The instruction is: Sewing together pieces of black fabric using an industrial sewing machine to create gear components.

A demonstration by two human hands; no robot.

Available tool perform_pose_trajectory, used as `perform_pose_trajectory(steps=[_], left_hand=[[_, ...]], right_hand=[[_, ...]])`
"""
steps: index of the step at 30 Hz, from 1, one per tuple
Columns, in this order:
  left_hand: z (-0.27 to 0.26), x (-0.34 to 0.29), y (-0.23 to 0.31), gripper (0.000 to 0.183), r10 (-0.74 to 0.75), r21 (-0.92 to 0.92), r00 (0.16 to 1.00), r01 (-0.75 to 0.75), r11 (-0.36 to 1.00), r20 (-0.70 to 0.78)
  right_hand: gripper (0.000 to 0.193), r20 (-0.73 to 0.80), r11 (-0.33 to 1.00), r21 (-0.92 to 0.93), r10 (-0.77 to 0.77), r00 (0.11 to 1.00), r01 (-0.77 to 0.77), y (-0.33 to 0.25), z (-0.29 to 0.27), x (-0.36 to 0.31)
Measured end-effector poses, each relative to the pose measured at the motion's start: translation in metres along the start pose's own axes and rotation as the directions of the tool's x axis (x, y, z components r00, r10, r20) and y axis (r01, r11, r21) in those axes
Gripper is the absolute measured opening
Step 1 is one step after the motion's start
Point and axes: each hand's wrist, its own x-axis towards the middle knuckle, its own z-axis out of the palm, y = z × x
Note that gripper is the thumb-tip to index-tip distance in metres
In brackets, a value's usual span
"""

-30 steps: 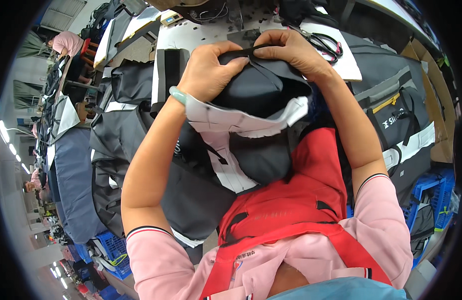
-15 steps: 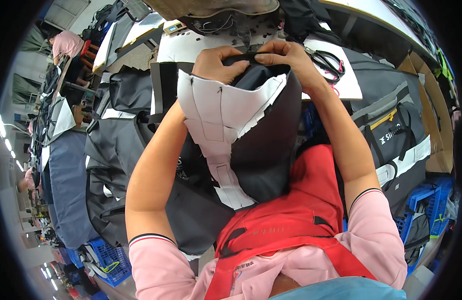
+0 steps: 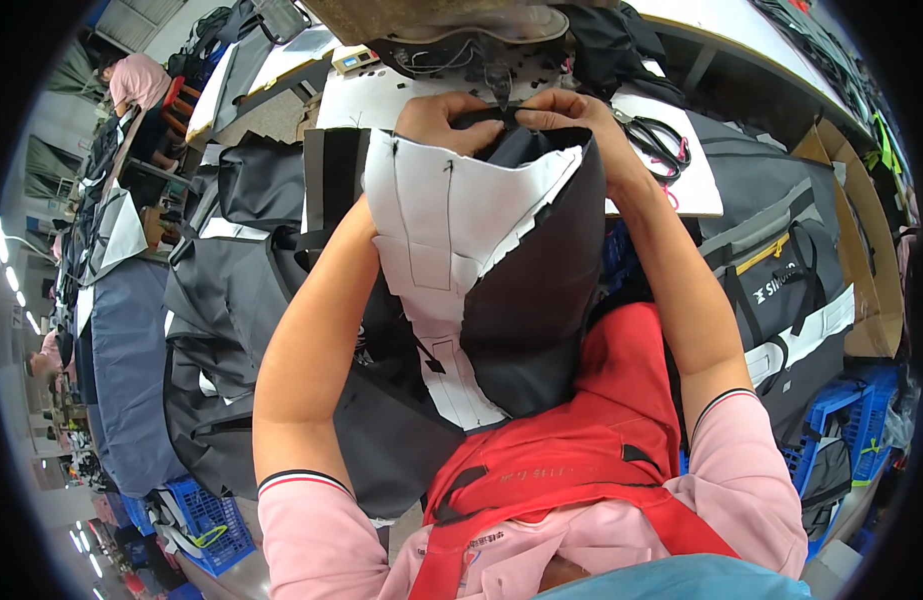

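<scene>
A partly sewn bag (image 3: 536, 305) of stiff black fabric stands upright in front of me, hiding part of my lap. Its white backing panel (image 3: 413, 205), marked with drawn lines, faces left and toward me. At its top rim, my left hand (image 3: 443, 122) pinches the black edge between thumb and fingers. A short way to the right, my right hand (image 3: 581, 120) grips the same rim, thumb on top. Both hands are close to the needle and presser-foot area (image 3: 498, 85) of a sewing machine (image 3: 441, 18). Whether the rim lies under the foot is hard to make out.
Black-handled scissors (image 3: 659, 145) lie right of the white machine table (image 3: 366, 95). Dark fabric pieces (image 3: 236, 330) pile up at left. A finished-looking grey bag (image 3: 781, 270), a cardboard box (image 3: 861, 240) and blue crates (image 3: 831, 420) are at right. Another person (image 3: 138, 82) works far left.
The bag and both hands sit slightly lower and further right in the picture. The white panel's lower strip has shifted, and a small black tab now shows on it. Both hands keep their hold.
</scene>
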Motion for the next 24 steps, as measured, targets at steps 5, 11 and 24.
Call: perform_pose_trajectory(steps=[5,11,24], left_hand=[[-0.003,0.003,-0.003,0.031,-0.073,-0.057,0.997,0.074,0.996,0.014],[-0.014,-0.011,0.007,0.034,-0.093,-0.157,0.995,0.087,0.984,-0.037],[0.174,-0.207,0.094,0.01,0.72,0.132,0.648,-0.759,0.638,0.248]], right_hand=[[0.016,-0.004,0.996,0.085,0.023,1.0,-0.022,0.001,-0.003,0.005],[0.03,-0.022,0.974,-0.176,-0.147,0.989,0.141,-0.008,-0.013,-0.02],[0.034,0.268,0.623,-0.76,0.561,0.783,-0.186,-0.037,0.042,-0.181]])
